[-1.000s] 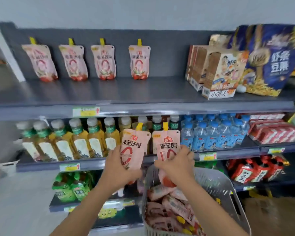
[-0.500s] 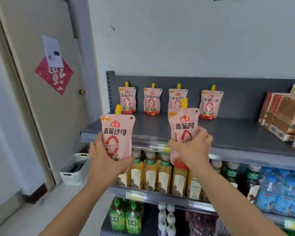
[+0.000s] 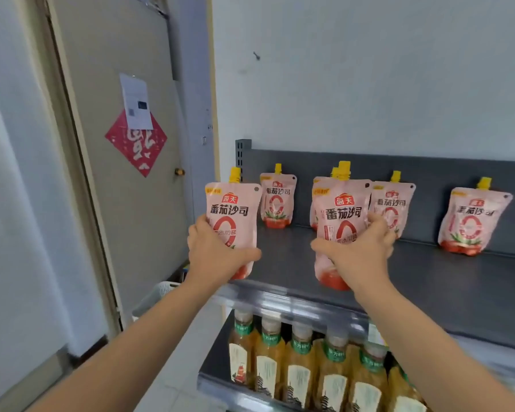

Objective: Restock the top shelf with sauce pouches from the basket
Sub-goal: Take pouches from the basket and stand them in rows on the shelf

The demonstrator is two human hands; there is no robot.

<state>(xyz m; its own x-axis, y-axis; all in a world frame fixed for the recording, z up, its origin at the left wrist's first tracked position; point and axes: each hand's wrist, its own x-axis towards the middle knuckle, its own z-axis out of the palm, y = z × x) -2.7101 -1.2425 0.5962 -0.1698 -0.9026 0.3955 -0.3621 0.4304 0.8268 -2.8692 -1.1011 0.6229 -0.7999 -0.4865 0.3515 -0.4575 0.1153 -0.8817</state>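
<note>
My left hand (image 3: 217,257) is curled round the lower half of the first tomato sauce pouch (image 3: 232,209) and holds it upright off the front left corner of the top shelf (image 3: 428,281). My right hand (image 3: 360,254) grips the second tomato sauce pouch (image 3: 339,212) likewise, its red base at the shelf's front edge.

Beyond the hands, four stocked pouches lean on the back panel:
- the nearest pouch (image 3: 277,200), between the hands;
- the hidden pouch (image 3: 321,181), mostly covered by the second one;
- the third pouch (image 3: 394,200), just past the right fingers;
- the far pouch (image 3: 473,221), well to the right.

Tea bottles (image 3: 301,367) stand below the wrists. Left of the left hand is a door (image 3: 107,203) with a red diamond decoration (image 3: 136,147) and a paper notice (image 3: 137,102). A white basket (image 3: 158,295) sits beside the left forearm.
</note>
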